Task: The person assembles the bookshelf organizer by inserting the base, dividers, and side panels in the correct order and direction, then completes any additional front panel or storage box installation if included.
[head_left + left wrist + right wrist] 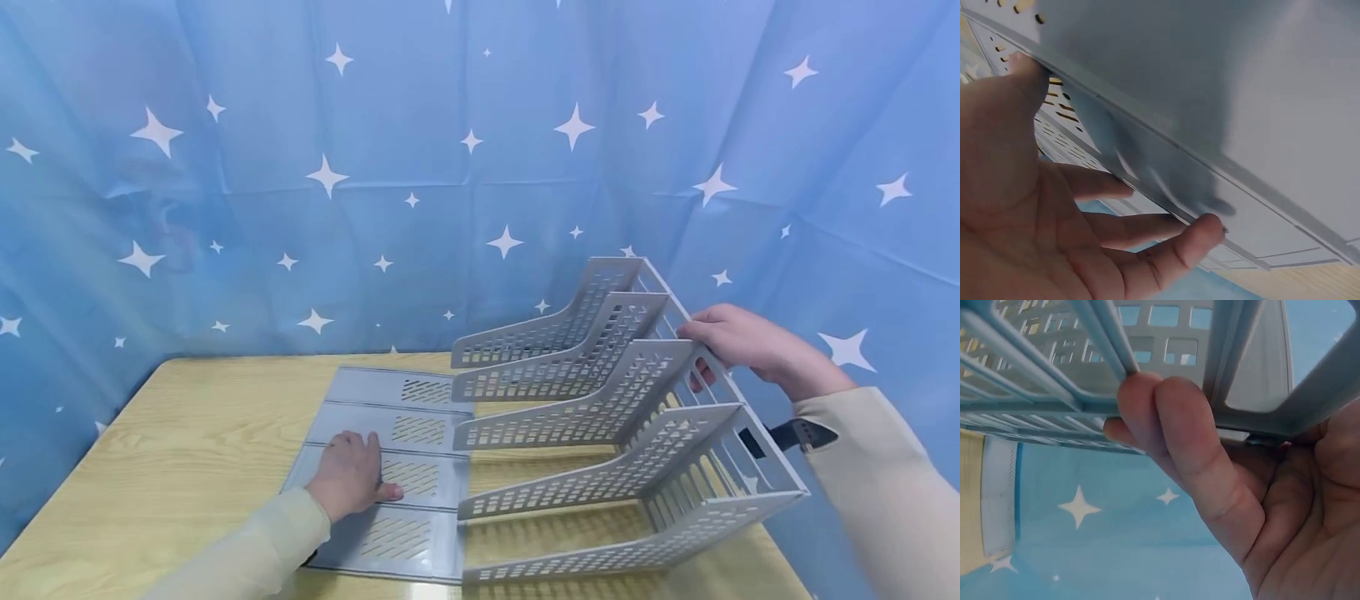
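A grey plastic file rack (pixel 663 354) with several perforated, sloping dividers leans over the table's right side, its slotted back raised. My right hand (pixel 746 343) grips that back, and in the right wrist view two fingers (pixel 1185 419) curl over a bar between the slots. Left of the rack, a flat grey base panel (pixel 352 387) with slanted slots and raised ridges lies on the table, its right edge along the divider tips. My left hand (pixel 348 477) rests on this panel with thumb spread; in the left wrist view its fingertips (pixel 1204 231) touch the surface.
A light wood-grain table (pixel 187 450) lies under both parts, its bare surface showing on the left. Behind it hangs a blue curtain (pixel 420 275) with white stars. A black band (pixel 798 435) circles my right wrist.
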Action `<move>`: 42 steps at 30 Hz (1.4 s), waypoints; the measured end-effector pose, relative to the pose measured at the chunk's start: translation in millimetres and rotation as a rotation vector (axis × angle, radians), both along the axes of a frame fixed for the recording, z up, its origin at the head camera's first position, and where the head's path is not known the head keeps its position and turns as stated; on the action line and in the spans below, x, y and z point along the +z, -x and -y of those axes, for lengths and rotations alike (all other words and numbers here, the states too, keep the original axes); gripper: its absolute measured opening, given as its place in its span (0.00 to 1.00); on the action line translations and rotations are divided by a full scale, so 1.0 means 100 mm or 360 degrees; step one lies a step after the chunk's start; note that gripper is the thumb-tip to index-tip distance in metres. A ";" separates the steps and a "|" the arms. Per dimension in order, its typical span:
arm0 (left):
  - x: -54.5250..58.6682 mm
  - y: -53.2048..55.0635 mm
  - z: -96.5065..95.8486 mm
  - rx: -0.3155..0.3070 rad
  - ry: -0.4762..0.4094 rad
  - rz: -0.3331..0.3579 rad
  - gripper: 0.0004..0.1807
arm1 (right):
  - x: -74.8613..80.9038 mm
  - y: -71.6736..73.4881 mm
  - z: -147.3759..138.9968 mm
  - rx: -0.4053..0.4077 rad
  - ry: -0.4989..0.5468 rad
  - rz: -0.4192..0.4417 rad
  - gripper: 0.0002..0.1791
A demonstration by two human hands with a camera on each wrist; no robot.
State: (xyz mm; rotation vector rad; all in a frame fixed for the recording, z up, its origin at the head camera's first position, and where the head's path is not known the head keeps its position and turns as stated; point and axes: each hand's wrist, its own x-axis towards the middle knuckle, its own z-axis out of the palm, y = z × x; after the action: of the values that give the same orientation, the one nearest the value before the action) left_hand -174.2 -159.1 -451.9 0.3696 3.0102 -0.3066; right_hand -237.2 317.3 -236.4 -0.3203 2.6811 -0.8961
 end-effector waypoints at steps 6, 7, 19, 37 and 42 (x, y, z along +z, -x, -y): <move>-0.02 0.05 -0.03 0.0107 0.0112 -0.0001 0.56 | -0.03 0.25 0.00 -0.0010 0.0004 0.0138 0.25; -0.03 0.06 -0.04 0.0104 0.0122 -0.0007 0.56 | -0.04 0.28 -0.01 -0.0014 0.0002 0.0150 0.25; -0.07 0.07 -0.08 0.0055 0.0163 -0.0082 0.56 | -0.08 0.42 -0.11 0.0008 -0.0027 0.0218 0.26; -0.01 0.01 0.18 0.0171 -0.0582 0.0287 0.58 | -0.11 -1.11 0.67 0.0544 -0.0452 -0.1404 0.23; 0.03 -0.06 0.13 0.0099 -0.0625 0.0317 0.67 | -0.82 -1.36 1.17 0.0690 -0.0621 -0.1642 0.28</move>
State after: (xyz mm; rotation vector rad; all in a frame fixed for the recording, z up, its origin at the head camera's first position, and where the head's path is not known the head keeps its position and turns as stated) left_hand -168.5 -172.3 -449.0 0.3117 2.8619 0.3141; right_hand -100.9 200.1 -318.4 -1.5284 3.3030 -0.0108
